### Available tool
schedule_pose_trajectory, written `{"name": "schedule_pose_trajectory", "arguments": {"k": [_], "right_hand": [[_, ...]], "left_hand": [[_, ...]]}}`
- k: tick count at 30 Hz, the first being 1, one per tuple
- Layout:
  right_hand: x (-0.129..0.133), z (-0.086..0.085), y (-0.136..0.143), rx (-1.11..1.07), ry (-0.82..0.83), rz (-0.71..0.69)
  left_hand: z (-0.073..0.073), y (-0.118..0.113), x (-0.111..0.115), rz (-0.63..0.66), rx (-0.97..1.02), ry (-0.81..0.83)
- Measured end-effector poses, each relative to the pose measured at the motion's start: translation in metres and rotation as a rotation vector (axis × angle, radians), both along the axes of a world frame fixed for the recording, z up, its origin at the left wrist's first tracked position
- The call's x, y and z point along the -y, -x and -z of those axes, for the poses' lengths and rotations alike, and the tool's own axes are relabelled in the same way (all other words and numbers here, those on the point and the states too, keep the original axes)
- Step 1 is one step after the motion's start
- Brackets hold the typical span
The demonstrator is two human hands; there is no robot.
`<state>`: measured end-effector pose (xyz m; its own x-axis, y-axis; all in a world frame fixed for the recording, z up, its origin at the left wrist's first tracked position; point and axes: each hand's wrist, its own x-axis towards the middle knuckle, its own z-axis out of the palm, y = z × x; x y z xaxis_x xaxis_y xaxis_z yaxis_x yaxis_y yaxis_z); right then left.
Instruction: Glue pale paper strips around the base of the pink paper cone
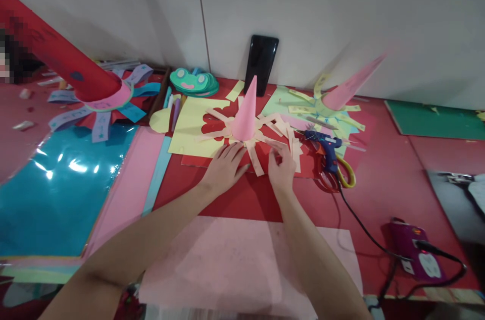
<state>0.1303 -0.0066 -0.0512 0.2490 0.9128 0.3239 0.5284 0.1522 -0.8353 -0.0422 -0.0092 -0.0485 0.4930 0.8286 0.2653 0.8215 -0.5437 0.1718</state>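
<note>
A pink paper cone (244,117) stands upright at the middle, with pale paper strips (254,159) spreading out around its base. Beneath them lie a red scalloped shape and a yellow sheet (187,130). My left hand (223,167) lies flat with fingers spread, its fingertips at the near left edge of the cone's base. Just right of the cone, my right hand (282,164) pinches the end of one pale strip between thumb and fingers. Loose pale strips (294,146) lie beyond that hand.
A blue glue gun (329,151) rests on scissors (346,172), its cord running to a purple power box (415,249). A black phone (261,65) leans on the wall. Another pink cone (350,87) stands right; a red tube craft (96,83) and blue film (60,189) are left.
</note>
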Motion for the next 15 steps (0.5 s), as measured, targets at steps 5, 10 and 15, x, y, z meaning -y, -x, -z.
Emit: {"name": "schedule_pose_trajectory", "arguments": {"k": [5, 10, 15], "right_hand": [[-0.004, 0.001, -0.006, -0.265, -0.006, 0.14], [-0.005, 0.001, -0.002, -0.206, 0.059, 0.106], [-0.005, 0.004, 0.0, -0.018, 0.106, 0.046]], "left_hand": [[-0.005, 0.0, 0.003, 0.053, 0.051, -0.083], [-0.002, -0.002, 0.005, 0.226, -0.001, -0.027], [0.005, -0.001, 0.004, 0.288, -0.065, 0.048]]}}
